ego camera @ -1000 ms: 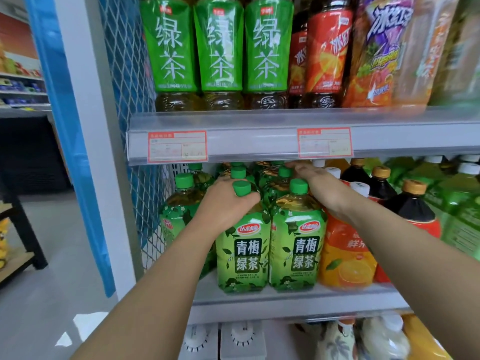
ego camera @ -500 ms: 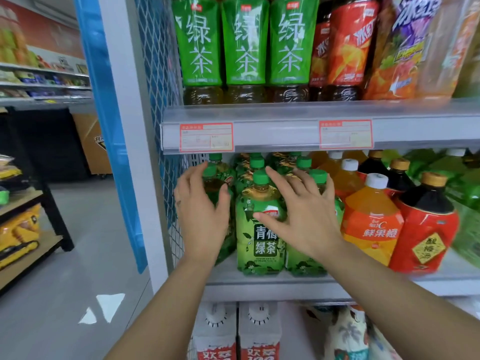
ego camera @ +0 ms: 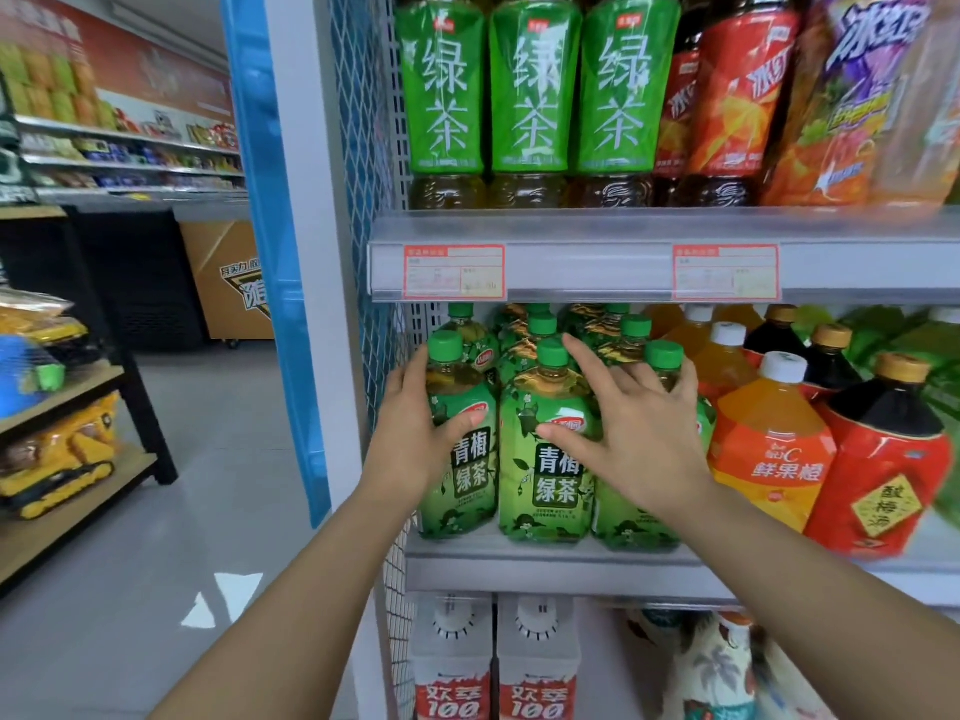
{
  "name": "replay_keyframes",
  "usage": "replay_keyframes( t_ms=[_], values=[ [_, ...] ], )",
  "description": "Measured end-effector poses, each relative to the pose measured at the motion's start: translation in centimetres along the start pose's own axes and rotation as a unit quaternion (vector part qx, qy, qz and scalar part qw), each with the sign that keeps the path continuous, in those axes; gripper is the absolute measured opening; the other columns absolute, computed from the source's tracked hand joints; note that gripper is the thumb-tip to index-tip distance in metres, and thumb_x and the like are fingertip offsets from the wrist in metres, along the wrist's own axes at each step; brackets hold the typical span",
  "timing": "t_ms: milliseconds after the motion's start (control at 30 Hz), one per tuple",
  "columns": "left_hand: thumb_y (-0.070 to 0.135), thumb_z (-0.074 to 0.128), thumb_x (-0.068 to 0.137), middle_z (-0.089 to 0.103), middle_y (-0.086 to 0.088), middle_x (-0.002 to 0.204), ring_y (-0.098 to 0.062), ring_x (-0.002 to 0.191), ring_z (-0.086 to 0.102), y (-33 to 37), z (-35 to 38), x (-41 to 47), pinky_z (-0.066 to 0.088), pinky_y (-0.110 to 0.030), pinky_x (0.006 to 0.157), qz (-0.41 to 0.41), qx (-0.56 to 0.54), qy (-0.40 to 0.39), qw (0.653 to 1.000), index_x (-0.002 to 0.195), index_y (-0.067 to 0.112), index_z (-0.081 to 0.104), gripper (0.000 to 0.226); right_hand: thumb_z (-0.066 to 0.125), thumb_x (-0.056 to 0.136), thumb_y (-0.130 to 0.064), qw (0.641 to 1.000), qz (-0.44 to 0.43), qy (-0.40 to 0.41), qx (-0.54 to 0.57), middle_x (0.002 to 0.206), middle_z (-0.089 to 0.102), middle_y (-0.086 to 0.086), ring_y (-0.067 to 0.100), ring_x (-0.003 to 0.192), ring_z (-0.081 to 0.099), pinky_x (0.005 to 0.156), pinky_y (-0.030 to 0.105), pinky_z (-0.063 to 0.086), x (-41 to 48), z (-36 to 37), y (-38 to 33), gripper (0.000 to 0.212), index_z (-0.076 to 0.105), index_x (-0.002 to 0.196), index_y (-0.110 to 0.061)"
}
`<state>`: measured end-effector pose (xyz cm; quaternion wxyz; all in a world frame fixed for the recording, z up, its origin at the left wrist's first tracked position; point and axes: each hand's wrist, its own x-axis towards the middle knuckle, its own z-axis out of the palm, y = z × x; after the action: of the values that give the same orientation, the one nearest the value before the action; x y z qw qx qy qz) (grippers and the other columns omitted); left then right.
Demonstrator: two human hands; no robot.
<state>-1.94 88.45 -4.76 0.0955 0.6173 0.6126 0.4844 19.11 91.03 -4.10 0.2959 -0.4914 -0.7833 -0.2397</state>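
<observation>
Three green-capped tea bottles are noted in the front row at the left end of the middle shelf (ego camera: pixel 545 568), upright and touching side by side, with more of the same kind behind. The left hand (ego camera: pixel 415 444) is wrapped round the left bottle (ego camera: pixel 470 480): the thumb is laid across the front above the label and the fingers are curled round the side next to the mesh panel (ego camera: pixel 363 252). The right hand (ego camera: pixel 641 439) is held flat with its fingers straight and spread apart. Its thumb tip is touching the label of the middle bottle (ego camera: pixel 550 491), and its palm covers the upper part of the right bottle (ego camera: pixel 631 530). An orange juice bottle (ego camera: pixel 769 454) stands just beside the right bottle, then a red-labelled dark bottle (ego camera: pixel 883 485). Two price tags (ego camera: pixel 454 271) are recorded on the rail above.
</observation>
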Motion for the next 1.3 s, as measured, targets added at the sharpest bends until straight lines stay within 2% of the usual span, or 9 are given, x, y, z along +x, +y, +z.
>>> replay_keyframes(
  t_ms=[367, 500, 567, 633, 700, 833, 1000, 1167, 1300],
  values=[
    [0.02, 0.072, 0.081, 0.056, 0.012, 0.12, 0.005, 0.107, 0.052, 0.7, -3.1, 0.1, 0.039, -0.01, 0.095, 0.012, -0.051, -0.14, 0.989, 0.138, 0.022, 0.038, 0.067, 0.023, 0.081, -0.074, 0.999, 0.0, -0.027, -0.023, 0.099, 0.071, 0.004, 0.027, 0.101, 0.062, 0.1, 0.069, 0.024, -0.1, 0.0, 0.1, 0.082, 0.024, 0.146, -0.025],
    [0.012, 0.065, 0.087, 0.041, 0.019, 0.133, -0.002, 0.126, 0.037, 1.1, -4.0, 0.2, 0.027, -0.025, 0.109, -0.014, -0.058, -0.187, 0.98, 0.15, 0.027, 0.008, 0.087, 0.03, 0.084, -0.064, 0.999, -0.027, -0.031, -0.014, 0.133, 0.054, 0.011, 0.031, 0.127, 0.046, 0.107, 0.068, 0.007, -0.6, -1.1, -0.9, 0.076, 0.022, 0.146, -0.021],
    [0.019, 0.067, 0.086, 0.026, 0.009, 0.15, -0.01, 0.138, 0.021, 1.2, -3.5, 0.2, 0.016, -0.036, 0.116, 0.006, -0.016, -0.141, 0.99, 0.148, 0.031, -0.013, 0.102, 0.033, 0.088, -0.054, 0.995, -0.091, -0.019, 0.026, 0.144, 0.041, 0.01, 0.029, 0.136, 0.034, 0.113, 0.058, 0.01, -0.2, -1.8, -1.6, 0.067, 0.029, 0.144, -0.018],
    [0.032, 0.067, 0.084, 0.018, 0.003, 0.155, -0.017, 0.143, 0.014, 1.5, -2.3, -0.5, 0.014, -0.045, 0.117, 0.044, 0.005, -0.057, 0.997, 0.148, 0.033, -0.01, 0.1, 0.031, 0.092, -0.05, 0.984, -0.11, -0.052, 0.133, 0.149, 0.034, 0.004, 0.023, 0.139, 0.028, 0.116, 0.041, 0.015, 1.5, -2.7, -2.0, 0.058, 0.034, 0.143, -0.021],
    [0.037, 0.065, 0.085, 0.028, 0.007, 0.149, -0.014, 0.138, 0.023, 1.3, -1.1, -1.2, 0.022, -0.039, 0.115, 0.067, -0.02, 0.018, 0.997, 0.149, 0.034, 0.003, 0.089, 0.031, 0.097, -0.047, 0.961, -0.078, -0.131, 0.229, 0.151, 0.03, -0.002, 0.018, 0.14, 0.023, 0.113, 0.031, 0.013, 3.9, -3.1, -1.9, 0.05, 0.036, 0.141, -0.026],
    [0.042, 0.064, 0.084, 0.042, 0.003, 0.138, -0.013, 0.129, 0.035, -0.2, 0.2, -1.5, 0.03, -0.029, 0.104, 0.095, 0.007, 0.075, 0.993, 0.148, 0.034, 0.016, 0.081, 0.036, 0.098, -0.041, 0.938, -0.061, -0.23, 0.251, 0.146, 0.041, -0.004, 0.015, 0.133, 0.035, 0.101, 0.021, 0.023, 9.1, -2.3, -1.3, 0.041, 0.046, 0.136, -0.028],
    [0.044, 0.063, 0.084, 0.04, 0.008, 0.137, -0.005, 0.128, 0.032, -1.2, 0.7, -1.5, 0.025, -0.024, 0.102, 0.113, -0.021, 0.083, 0.99, 0.147, 0.037, 0.016, 0.079, 0.048, 0.092, -0.047, 0.879, -0.007, -0.312, 0.36, 0.138, 0.041, -0.015, 0.007, 0.125, 0.038, 0.097, 0.021, 0.024, 12.5, -1.3, -1.8, 0.052, 0.034, 0.14, -0.034],
    [0.045, 0.062, 0.085, 0.037, 0.01, 0.139, -0.002, 0.13, 0.03, -2.0, 1.5, -1.2, 0.026, -0.021, 0.103, 0.119, -0.036, 0.097, 0.987, 0.146, 0.035, 0.022, 0.074, 0.057, 0.091, -0.029, 0.919, -0.075, -0.312, 0.23, 0.153, 0.025, 0.004, 0.022, 0.14, 0.026, 0.109, 0.026, 0.02, 15.5, 2.3, -2.1, 0.066, 0.022, 0.146, -0.018],
    [0.043, 0.063, 0.085, 0.036, 0.012, 0.14, 0.0, 0.13, 0.031, -2.5, 2.0, -1.2, 0.025, -0.011, 0.104, 0.117, -0.048, 0.111, 0.986, 0.146, 0.03, 0.028, 0.072, 0.063, 0.086, -0.035, 0.914, -0.064, -0.342, 0.211, 0.145, 0.04, 0.012, 0.029, 0.133, 0.038, 0.109, 0.036, 0.031, 18.3, 5.1, -2.9, 0.067, 0.034, 0.142, -0.012]
  ],
)
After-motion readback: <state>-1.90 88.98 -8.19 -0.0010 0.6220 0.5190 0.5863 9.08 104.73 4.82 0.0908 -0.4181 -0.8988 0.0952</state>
